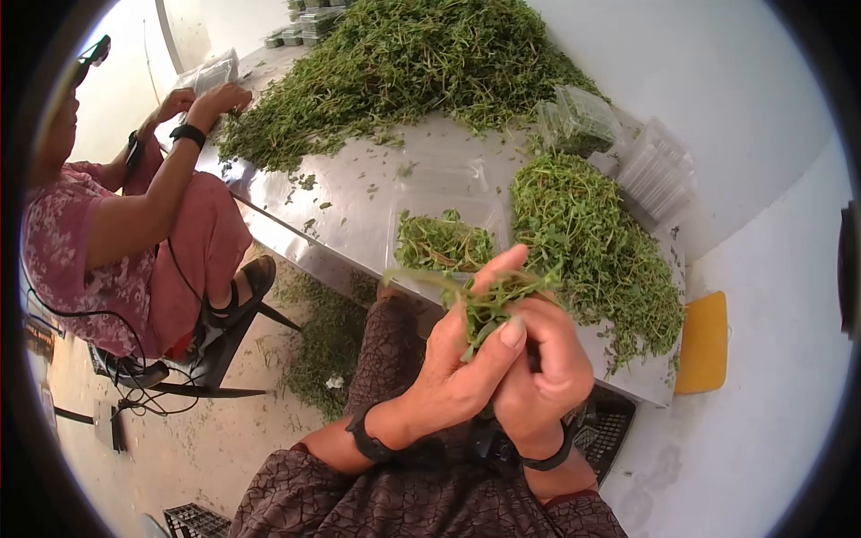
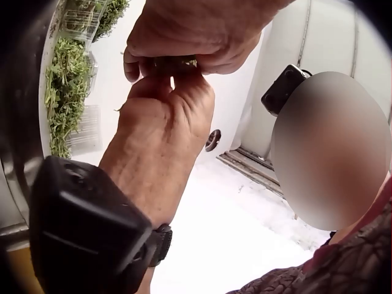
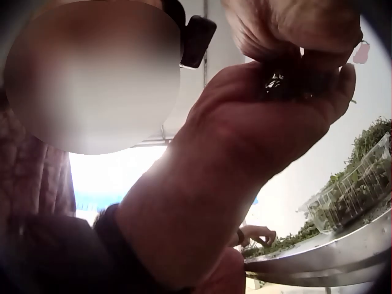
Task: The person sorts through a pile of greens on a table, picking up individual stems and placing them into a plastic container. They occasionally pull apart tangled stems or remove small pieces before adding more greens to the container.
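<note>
A small bunch of leafy green sprigs is held between both hands, above the lap and close to the table's front edge. My left hand pinches it, with the thumb lying across toward the other hand. On the other side my right hand has its fingers curled round the sprigs, and the two hands touch. In both wrist views the hands meet and largely hide the bunch. Behind them an opened clear plastic box holds more sprigs.
Beside the box lies a loose pile of greens; a far larger heap covers the table's back. Nested clear boxes and a filled box stand right. A seated person works at the left. A yellow panel leans right.
</note>
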A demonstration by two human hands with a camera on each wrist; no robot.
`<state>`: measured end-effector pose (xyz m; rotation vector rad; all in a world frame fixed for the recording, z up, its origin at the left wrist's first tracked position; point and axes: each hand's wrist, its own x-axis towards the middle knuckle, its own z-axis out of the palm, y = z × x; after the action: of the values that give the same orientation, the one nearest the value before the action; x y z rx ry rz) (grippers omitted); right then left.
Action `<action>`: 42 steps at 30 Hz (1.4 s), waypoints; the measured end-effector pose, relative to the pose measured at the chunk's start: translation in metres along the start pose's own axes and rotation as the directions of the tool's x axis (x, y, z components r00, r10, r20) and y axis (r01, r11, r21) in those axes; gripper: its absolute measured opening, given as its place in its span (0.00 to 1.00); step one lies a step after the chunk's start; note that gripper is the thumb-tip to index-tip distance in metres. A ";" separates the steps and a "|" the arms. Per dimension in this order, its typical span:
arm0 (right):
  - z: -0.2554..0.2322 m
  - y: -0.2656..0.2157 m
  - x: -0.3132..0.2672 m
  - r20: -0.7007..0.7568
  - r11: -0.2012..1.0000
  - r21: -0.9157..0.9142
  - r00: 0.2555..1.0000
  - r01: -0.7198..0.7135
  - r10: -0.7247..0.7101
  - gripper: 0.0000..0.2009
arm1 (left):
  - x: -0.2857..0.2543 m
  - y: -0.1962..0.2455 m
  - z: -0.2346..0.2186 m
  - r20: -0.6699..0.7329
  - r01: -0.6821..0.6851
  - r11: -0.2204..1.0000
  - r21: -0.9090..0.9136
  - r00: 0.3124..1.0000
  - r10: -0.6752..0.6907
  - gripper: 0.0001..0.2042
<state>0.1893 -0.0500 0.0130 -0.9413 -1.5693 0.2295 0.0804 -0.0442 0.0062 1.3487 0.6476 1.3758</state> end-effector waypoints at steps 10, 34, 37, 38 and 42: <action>-0.040 -0.022 -0.011 0.112 0.986 -0.151 0.992 0.072 -0.055 0.13 | -0.005 0.008 -0.016 0.009 0.249 0.968 0.023 0.968 -0.250 0.12; -0.047 0.004 -0.017 0.569 0.839 -0.353 0.807 0.414 -0.159 0.07 | -0.017 0.010 -0.034 0.417 -0.205 0.774 0.599 0.905 -0.083 0.10; -0.039 0.010 -0.016 0.444 0.915 -0.273 0.883 0.296 -0.153 0.06 | -0.014 0.012 -0.036 0.414 -0.218 0.791 0.571 0.909 -0.048 0.16; -0.037 0.012 -0.016 0.394 0.943 -0.226 0.908 0.244 -0.141 0.06 | -0.013 0.012 -0.037 0.412 -0.214 0.789 0.576 0.910 -0.054 0.16; -0.033 0.014 -0.014 0.312 0.998 -0.027 0.949 0.061 -0.050 0.07 | -0.008 0.009 -0.039 0.424 -0.233 0.806 0.545 0.906 -0.025 0.15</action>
<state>0.2241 -0.0620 0.0018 -0.9194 -1.8932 0.3231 0.0392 -0.0434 0.0032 2.1354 0.7428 0.9402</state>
